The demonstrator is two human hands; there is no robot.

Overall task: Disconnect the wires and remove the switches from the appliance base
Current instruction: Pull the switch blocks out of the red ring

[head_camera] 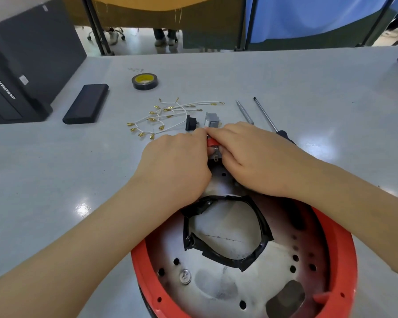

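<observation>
The red appliance base (338, 249) lies open side up at the near table edge, with a metal plate inside and a black taped ring (260, 228). At its far rim my left hand (177, 166) and my right hand (246, 154) meet, fingers curled around a switch (214, 149) with metal terminals set in the red rim. Most of that switch is hidden by my fingers. Beyond the hands lie a removed black switch (190, 122), a grey switch (211, 120) and several loose white wires (168, 115) with brass terminals.
Two screwdrivers (245, 112) (265, 114) lie right of the grey switch. A black tape roll (145, 81) with a yellow core sits farther back. A flat black case (86, 104) and a black computer tower (21, 65) stand at the left.
</observation>
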